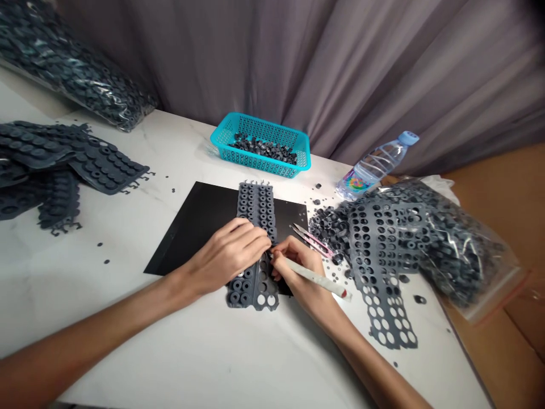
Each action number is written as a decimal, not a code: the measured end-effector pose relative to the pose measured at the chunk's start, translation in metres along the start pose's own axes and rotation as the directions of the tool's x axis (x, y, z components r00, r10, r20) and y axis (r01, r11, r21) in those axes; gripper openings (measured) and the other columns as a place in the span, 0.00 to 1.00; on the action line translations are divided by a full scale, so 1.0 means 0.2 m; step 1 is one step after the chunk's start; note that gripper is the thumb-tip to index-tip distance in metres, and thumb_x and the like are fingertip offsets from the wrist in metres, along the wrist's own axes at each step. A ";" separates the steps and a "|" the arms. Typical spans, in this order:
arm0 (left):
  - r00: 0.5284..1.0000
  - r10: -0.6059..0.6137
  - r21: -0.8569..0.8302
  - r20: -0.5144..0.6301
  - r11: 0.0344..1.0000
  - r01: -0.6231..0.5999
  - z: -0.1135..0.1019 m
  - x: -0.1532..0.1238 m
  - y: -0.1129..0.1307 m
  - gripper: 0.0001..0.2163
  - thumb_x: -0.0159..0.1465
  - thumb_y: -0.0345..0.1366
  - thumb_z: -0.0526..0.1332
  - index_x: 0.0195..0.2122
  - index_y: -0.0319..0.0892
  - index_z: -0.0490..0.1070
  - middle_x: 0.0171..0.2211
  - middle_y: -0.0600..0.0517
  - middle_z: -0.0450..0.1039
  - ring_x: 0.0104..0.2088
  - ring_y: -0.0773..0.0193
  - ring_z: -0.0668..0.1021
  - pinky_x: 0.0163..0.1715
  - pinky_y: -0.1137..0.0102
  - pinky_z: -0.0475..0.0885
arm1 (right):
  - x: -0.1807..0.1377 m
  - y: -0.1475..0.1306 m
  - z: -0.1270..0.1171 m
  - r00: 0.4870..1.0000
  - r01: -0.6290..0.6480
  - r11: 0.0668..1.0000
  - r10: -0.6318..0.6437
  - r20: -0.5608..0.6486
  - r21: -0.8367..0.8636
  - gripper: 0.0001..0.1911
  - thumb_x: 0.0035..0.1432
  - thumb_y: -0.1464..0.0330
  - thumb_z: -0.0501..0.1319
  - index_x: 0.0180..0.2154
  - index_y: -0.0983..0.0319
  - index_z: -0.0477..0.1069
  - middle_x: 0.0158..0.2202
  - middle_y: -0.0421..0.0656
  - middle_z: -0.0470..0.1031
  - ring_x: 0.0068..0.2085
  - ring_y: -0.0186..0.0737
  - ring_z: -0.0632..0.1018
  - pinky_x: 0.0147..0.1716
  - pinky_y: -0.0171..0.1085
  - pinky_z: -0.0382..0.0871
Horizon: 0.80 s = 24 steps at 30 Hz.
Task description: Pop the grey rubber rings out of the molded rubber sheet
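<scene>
A dark grey moulded rubber sheet [256, 207] with rows of round ringed parts lies lengthwise over a black board [187, 227]. At its near right end, several holes are without parts. Across the middle of the sheet rests my left hand [232, 250], its fingers bent and pressed together on the sheet. My right hand [300, 264] is closed around a pen-like tool with a whitish wrapped handle [317, 277]. The tool's tip is hidden between my hands, close to the left fingertips. Thread snips with pink handles [313, 240] lie just beyond my right hand.
A turquoise basket [259, 165] holds small dark parts. To the right are a pile of loose parts [330, 224], a punched-out sheet [383, 295], a plastic bag of parts [460, 255] and a water bottle [374, 165]. More sheets [102, 162] and a large bag [76, 74] lie left.
</scene>
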<state>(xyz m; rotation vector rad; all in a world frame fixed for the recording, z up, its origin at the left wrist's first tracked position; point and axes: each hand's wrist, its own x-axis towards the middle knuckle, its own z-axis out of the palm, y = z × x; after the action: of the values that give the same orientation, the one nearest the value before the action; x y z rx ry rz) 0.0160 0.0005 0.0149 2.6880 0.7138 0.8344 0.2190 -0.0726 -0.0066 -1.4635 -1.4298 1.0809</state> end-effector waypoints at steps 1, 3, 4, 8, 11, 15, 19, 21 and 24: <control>0.989 -0.086 -0.097 -0.120 0.992 0.075 -0.02 0.02 0.00 0.09 0.76 0.32 0.55 0.44 0.42 0.75 0.45 0.48 0.79 0.46 0.57 0.78 0.53 0.60 0.68 | 0.00 0.00 0.00 1.000 -0.009 1.000 0.009 -0.002 -0.001 0.06 0.66 0.66 0.61 0.36 0.60 0.70 0.26 0.36 0.73 0.26 0.34 0.75 0.25 0.31 0.65; 0.878 -0.376 -0.377 -0.296 0.891 0.254 -0.08 0.05 -0.01 0.06 0.75 0.37 0.58 0.44 0.43 0.74 0.42 0.50 0.77 0.43 0.59 0.78 0.49 0.64 0.71 | -0.01 0.00 0.00 1.000 -0.031 0.999 0.031 0.000 0.031 0.06 0.67 0.65 0.61 0.36 0.60 0.71 0.26 0.37 0.75 0.27 0.35 0.76 0.26 0.32 0.67; 0.819 -0.498 -0.530 -0.286 0.794 0.298 -0.11 0.06 -0.02 0.07 0.74 0.39 0.60 0.44 0.43 0.75 0.41 0.50 0.77 0.41 0.60 0.78 0.47 0.65 0.72 | -0.01 -0.01 0.00 0.999 -0.037 0.997 0.037 0.000 0.062 0.07 0.67 0.64 0.61 0.37 0.60 0.71 0.27 0.37 0.75 0.27 0.35 0.77 0.26 0.32 0.68; 0.763 -0.643 -0.836 0.060 0.385 0.390 -0.12 0.06 -0.07 0.10 0.71 0.43 0.65 0.44 0.42 0.77 0.40 0.49 0.77 0.41 0.60 0.78 0.49 0.64 0.73 | 0.02 -0.02 -0.02 0.998 -0.003 0.982 0.016 -0.065 0.191 0.10 0.67 0.61 0.63 0.38 0.61 0.72 0.30 0.40 0.77 0.25 0.35 0.78 0.25 0.33 0.72; 0.749 -0.616 -0.835 0.245 0.259 0.486 -0.08 0.02 -0.06 0.12 0.70 0.45 0.65 0.44 0.42 0.80 0.43 0.47 0.80 0.43 0.59 0.80 0.51 0.62 0.74 | 0.04 -0.02 -0.06 0.986 0.032 0.987 -0.006 -0.166 0.156 0.10 0.67 0.60 0.63 0.38 0.61 0.72 0.29 0.40 0.77 0.24 0.34 0.77 0.24 0.33 0.71; 0.729 -0.596 -0.779 0.336 0.259 0.571 -0.07 0.00 -0.03 0.15 0.70 0.48 0.65 0.45 0.43 0.80 0.46 0.45 0.84 0.43 0.55 0.84 0.53 0.58 0.75 | 0.06 0.02 -0.11 0.978 0.009 0.997 0.008 -0.210 0.078 0.11 0.68 0.60 0.63 0.38 0.61 0.72 0.28 0.39 0.77 0.24 0.34 0.77 0.24 0.33 0.70; 0.722 -0.587 -0.744 0.366 0.281 0.606 -0.09 0.01 -0.02 0.16 0.70 0.50 0.64 0.47 0.43 0.81 0.38 0.47 0.86 0.48 0.52 0.85 0.54 0.59 0.75 | 0.06 0.04 -0.11 0.979 0.005 0.999 0.004 -0.202 0.042 0.11 0.68 0.59 0.62 0.38 0.60 0.72 0.28 0.39 0.76 0.24 0.35 0.76 0.25 0.33 0.70; 0.726 -0.575 -0.730 0.376 0.299 0.614 -0.09 0.01 -0.02 0.16 0.71 0.51 0.64 0.46 0.43 0.82 0.36 0.47 0.86 0.48 0.51 0.85 0.54 0.58 0.75 | 0.06 0.04 -0.11 0.982 0.014 1.000 -0.013 -0.189 0.007 0.11 0.69 0.60 0.62 0.38 0.60 0.72 0.26 0.38 0.76 0.24 0.35 0.76 0.25 0.34 0.69; 0.726 -0.567 -0.721 0.388 0.304 0.623 -0.09 0.01 -0.01 0.17 0.72 0.51 0.62 0.47 0.43 0.82 0.36 0.48 0.86 0.47 0.51 0.86 0.55 0.58 0.74 | 0.05 0.03 -0.11 0.984 0.021 0.999 -0.025 -0.174 -0.025 0.10 0.69 0.61 0.61 0.38 0.60 0.72 0.25 0.38 0.75 0.25 0.36 0.77 0.26 0.34 0.69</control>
<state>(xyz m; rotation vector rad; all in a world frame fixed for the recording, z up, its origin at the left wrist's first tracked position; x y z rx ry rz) 0.0049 0.0049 0.0295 1.3859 0.9172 0.6204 0.2413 -0.0616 -0.0058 -1.5156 -1.3362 0.9006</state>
